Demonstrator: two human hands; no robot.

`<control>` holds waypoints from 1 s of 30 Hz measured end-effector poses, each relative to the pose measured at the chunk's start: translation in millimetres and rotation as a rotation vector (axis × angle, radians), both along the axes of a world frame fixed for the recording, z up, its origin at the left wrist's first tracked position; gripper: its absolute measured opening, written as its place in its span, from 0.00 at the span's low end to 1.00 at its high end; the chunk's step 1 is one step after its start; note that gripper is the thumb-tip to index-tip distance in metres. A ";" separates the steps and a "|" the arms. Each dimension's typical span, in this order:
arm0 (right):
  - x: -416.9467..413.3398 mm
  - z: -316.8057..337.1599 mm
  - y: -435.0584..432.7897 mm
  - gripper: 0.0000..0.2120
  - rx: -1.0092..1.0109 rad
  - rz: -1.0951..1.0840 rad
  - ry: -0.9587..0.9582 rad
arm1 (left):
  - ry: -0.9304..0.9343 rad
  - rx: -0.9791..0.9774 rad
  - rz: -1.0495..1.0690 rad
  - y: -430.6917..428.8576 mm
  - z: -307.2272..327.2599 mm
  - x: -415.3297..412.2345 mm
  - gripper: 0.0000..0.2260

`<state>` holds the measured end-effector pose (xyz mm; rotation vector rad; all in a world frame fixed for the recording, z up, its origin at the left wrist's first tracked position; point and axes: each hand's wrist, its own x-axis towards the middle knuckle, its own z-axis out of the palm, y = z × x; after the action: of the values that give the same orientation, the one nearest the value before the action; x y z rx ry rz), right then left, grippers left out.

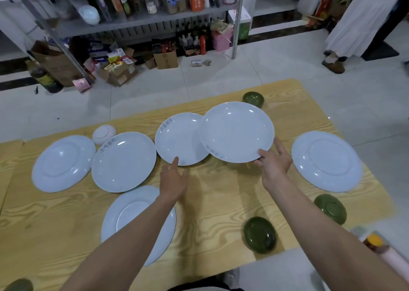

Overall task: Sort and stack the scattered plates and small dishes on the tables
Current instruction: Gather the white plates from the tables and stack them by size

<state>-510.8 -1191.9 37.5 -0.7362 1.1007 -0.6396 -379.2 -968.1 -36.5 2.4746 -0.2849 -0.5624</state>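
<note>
One held plate (236, 131) partly hides another plate (177, 140).

The tilted plate (236, 132) overlaps the neighbouring plate (177, 139) left of it; a small dish (253, 99) lies behind it, the far-right plate (326, 161) to its right.

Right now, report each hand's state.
Left hand: open, at the centre white plate's near rim.
Right hand: gripping the lifted white plate by its rim.

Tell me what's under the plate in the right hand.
The held plate, pinched by the right hand, overlaps the right edge of the middle plate, with table below. That edge and the table beneath are covered; a green dish peeks out past its far rim.
</note>
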 end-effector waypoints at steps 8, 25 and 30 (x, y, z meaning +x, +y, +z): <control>20.5 -13.3 -7.3 0.35 0.015 -0.006 0.016 | 0.204 -0.369 0.473 -20.3 -20.9 30.5 0.30; 18.8 -8.8 4.1 0.36 0.000 0.031 -0.054 | 0.430 -0.912 0.756 -16.7 -9.2 13.1 0.44; 6.4 9.4 15.9 0.36 -0.029 0.070 -0.088 | 0.441 -0.972 0.749 -8.6 13.3 -2.8 0.45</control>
<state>-504.4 -1176.1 46.9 -0.7608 0.9823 -0.6241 -382.0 -976.8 -23.2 1.3134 0.4436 -0.4567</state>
